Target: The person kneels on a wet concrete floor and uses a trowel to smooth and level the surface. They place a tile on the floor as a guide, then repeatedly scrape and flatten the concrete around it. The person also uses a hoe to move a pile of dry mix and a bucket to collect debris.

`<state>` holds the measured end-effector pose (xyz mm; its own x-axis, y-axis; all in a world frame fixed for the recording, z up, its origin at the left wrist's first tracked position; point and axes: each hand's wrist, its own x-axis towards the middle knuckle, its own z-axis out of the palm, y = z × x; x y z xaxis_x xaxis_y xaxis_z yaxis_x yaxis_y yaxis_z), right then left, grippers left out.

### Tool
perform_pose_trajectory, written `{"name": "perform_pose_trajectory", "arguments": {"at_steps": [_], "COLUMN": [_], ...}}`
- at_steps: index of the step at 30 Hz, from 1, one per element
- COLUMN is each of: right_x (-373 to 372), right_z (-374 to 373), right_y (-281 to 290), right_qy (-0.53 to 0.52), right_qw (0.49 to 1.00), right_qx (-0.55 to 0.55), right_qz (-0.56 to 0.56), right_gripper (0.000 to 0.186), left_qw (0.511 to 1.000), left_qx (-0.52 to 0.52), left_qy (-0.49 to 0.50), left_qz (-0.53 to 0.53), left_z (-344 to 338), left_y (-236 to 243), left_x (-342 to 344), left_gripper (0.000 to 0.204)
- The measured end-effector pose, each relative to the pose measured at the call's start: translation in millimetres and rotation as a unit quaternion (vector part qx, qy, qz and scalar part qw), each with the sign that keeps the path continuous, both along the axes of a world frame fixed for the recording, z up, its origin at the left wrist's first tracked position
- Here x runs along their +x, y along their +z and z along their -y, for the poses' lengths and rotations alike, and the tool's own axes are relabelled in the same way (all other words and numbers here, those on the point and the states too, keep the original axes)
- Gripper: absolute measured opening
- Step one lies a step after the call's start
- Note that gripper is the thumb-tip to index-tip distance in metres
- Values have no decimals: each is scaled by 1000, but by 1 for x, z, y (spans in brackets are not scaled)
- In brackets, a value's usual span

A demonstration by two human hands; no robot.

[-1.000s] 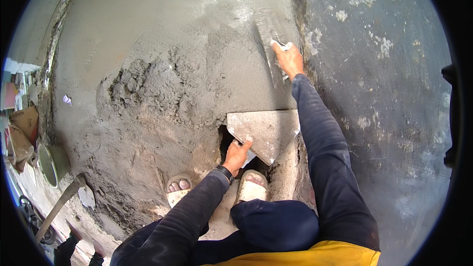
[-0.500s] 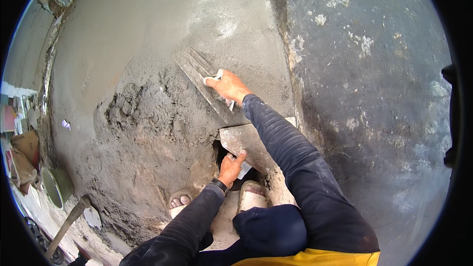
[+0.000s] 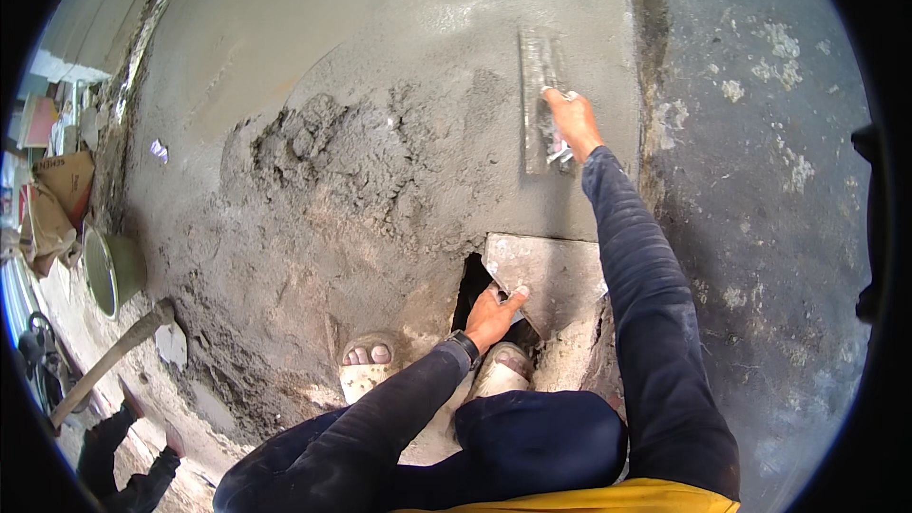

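My right hand (image 3: 575, 123) is closed round the handle of a flat rectangular plastering trowel (image 3: 532, 123). Its blade lies on smooth wet cement (image 3: 418, 47), just left of the dark floor's border. Closer to me, a flat, dusty slab (image 3: 551, 271) with angled corners lies beside a dark hole (image 3: 470, 285). My left hand (image 3: 492, 318) is at the slab's near-left edge, its fingers curled and thumb at the rim. What they grip is hidden; a small pale piece shows beside them. Lumpy mortar (image 3: 323, 147) is heaped left of the trowel.
Dry, dark grey floor (image 3: 750, 228) stretches along the right. At the left stand a green bucket (image 3: 100, 271), brown paper bags (image 3: 66, 190) and a wooden-handled hoe (image 3: 119, 361). Another person's dark-clad limbs (image 3: 133, 465) show at lower left. My sandalled foot (image 3: 366, 366) rests near the mortar.
My right hand has swept the trowel right and farther away, turning its blade from slanted to nearly straight ahead. The whole view has shifted; my left hand stays by the slab.
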<state>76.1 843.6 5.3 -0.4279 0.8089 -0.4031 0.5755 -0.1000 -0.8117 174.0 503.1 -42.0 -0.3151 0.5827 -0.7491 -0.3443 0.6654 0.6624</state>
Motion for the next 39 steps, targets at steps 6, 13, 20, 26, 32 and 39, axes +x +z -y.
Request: {"name": "perform_pose_trajectory", "arguments": {"at_steps": [6, 13, 20, 26, 32, 39], "right_x": [-60, -29, -8, -34, -58, 0], "right_z": [104, 113, -21, 34, 178, 72], "right_y": [12, 16, -6, 14, 12, 14], "right_qy": [255, 425, 58, 79, 444, 279], "right_qw": [963, 816, 926, 993, 870, 888], "right_qx": [-28, 369, 338, 44, 160, 297], "right_qz": [82, 132, 158, 77, 142, 213], "right_gripper": [51, 57, 59, 66, 58, 65], "left_qw": [1000, 993, 995, 995, 976, 954], "left_qx": [17, 91, -28, 36, -28, 17], "left_qy": [2, -5, -93, -90, -170, -241], "left_qz": [-23, -71, -15, -28, -134, -178], "left_z": [1, 2, -3, -1, -2, 17], "left_y": [2, 2, 1, 5, -13, 1], "left_x": [6, 3, -12, -12, -7, -26], "left_gripper": [74, 71, 87, 82, 91, 90]}}
